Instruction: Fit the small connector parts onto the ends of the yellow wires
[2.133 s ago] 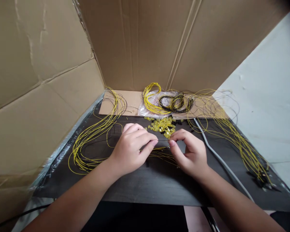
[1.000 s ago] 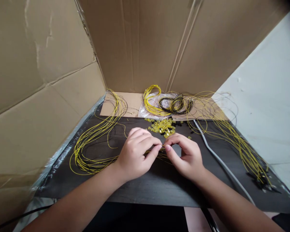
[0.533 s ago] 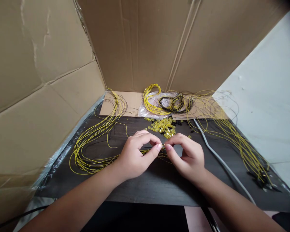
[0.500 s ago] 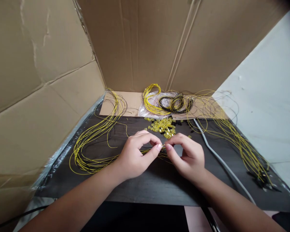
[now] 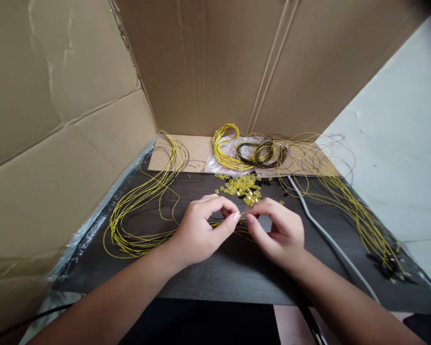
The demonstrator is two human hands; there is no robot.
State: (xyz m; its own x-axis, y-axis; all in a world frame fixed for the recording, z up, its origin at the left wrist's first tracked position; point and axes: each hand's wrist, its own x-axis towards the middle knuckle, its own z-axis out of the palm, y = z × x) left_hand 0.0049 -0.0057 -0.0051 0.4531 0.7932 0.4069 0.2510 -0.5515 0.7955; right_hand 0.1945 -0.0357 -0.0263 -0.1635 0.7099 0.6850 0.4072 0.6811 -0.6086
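Two hands meet at the middle of a dark table [image 5: 215,280] — the left hand [image 5: 197,232] and right hand [image 5: 280,232] each pinch closed on a thin yellow wire [image 5: 241,214] between fingertips. Just beyond lies a pile of small yellow connectors [image 5: 241,187]; looped yellow wires [image 5: 136,211] spread left — cardboard walls [image 5: 57,120] behind.

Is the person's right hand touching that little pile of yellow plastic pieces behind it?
Apart. The head view shows bare dark table between the right hand and the pile of yellow pieces.
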